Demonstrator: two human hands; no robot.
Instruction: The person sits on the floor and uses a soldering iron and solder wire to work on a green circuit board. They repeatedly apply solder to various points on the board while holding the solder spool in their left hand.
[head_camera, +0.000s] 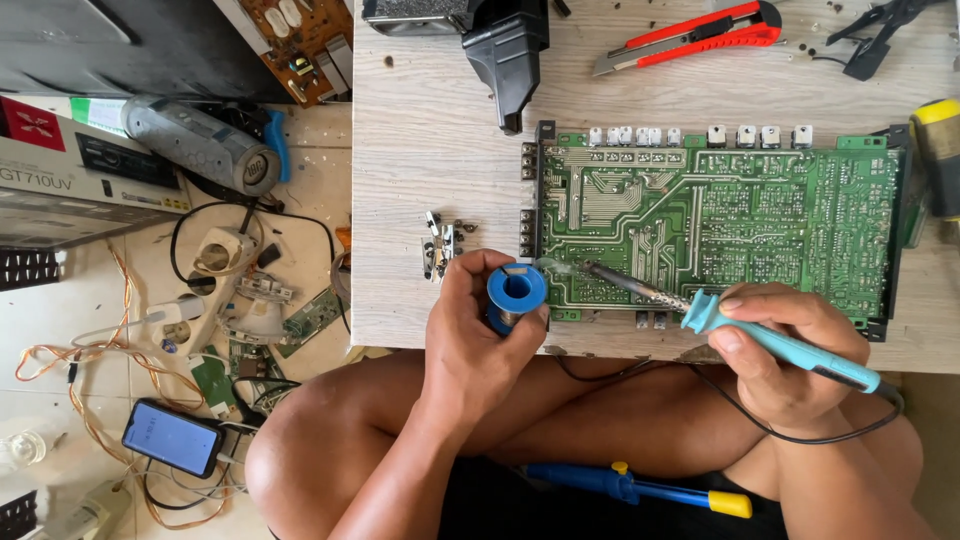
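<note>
While we sit cross-legged at the pale, wood-grained tabletop, its near edge over our knees, the large green printed circuit board lies flat across it with its solder side up, so the fine pale traces and joints face us and are easy to reach. Along its far edge runs a row of small white plastic connectors, and dark terminal blocks line its left side. Beyond it rest a black moulded plastic part and a red-and-grey utility knife, set out of the working area. Our right hand is clenched around the light-blue plastic handle of the soldering iron, held like a pen and slanted low, which looks meant to let the dark metal tip meet the board's lower left corner. Our left hand grasps a small blue spool of solder wire just beside that corner, a thin silvery strand leading toward the tip. A faint wisp of smoke seems to rise there. Smallest, a few metal screws and clips sit loose, left of the board.
</note>
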